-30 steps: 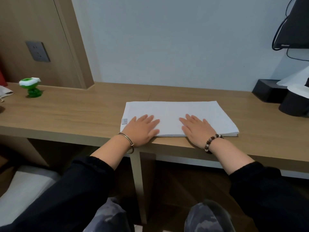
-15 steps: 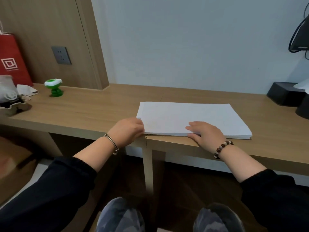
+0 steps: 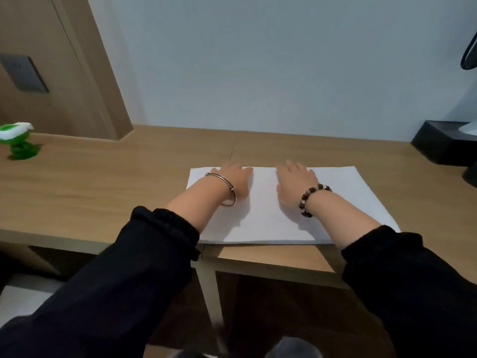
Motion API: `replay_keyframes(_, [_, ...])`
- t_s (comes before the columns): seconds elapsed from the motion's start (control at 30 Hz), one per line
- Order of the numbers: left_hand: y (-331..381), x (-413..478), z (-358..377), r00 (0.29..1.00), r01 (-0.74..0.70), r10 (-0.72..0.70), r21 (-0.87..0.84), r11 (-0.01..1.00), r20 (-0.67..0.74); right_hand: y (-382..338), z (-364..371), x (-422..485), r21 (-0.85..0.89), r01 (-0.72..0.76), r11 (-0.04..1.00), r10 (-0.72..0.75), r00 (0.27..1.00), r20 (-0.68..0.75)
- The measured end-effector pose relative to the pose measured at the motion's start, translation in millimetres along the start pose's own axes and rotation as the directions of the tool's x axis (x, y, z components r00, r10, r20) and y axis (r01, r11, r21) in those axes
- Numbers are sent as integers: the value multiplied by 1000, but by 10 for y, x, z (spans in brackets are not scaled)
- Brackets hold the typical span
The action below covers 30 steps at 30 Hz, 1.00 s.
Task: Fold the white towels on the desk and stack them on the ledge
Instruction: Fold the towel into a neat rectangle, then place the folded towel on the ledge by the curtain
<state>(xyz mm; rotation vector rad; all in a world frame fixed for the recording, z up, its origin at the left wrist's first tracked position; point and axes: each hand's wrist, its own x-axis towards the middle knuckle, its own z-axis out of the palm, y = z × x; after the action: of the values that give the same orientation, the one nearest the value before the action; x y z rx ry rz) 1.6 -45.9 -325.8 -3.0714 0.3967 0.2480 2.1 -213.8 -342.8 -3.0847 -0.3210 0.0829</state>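
Left hand (image 3: 233, 179) and right hand (image 3: 294, 180), head view: palm-down, fingers straight, gripping nothing, set slightly apart on the white towel (image 3: 265, 218). Towel lies flat at the desk (image 3: 116, 192) front edge; pressure presumably flattens its layers.

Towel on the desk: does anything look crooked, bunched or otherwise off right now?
Nothing stands out. The white towel lies flat and smooth on the desk, edges straight, its near edge close to the desk's front. The left hand and right hand rest on its far half.
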Motion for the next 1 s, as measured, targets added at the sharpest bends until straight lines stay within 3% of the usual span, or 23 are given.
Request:
replay_keyframes(0.17, [-73,454,-313,985,-54,69,-100,993,156,260,-185,434,-5,61,998,-60,988,142])
replay_keyframes(0.3, [-73,639,-442,951,-41,85,-151,988,297,374,-374,612,22,72,997,-75,932,354])
replay_keyframes(0.5, [22,747,-488,892,-26,118,-211,977,437,321,-506,693,74,61,995,-89,866,492])
replay_keyframes(0.83, [122,771,-624,829,37,47,-138,990,558,291,-552,768,50,89,995,-101,801,590])
replay_keyframes(1.0, [88,664,-598,867,77,7,-148,986,498,344,-588,707,-10,187,982,-154,838,523])
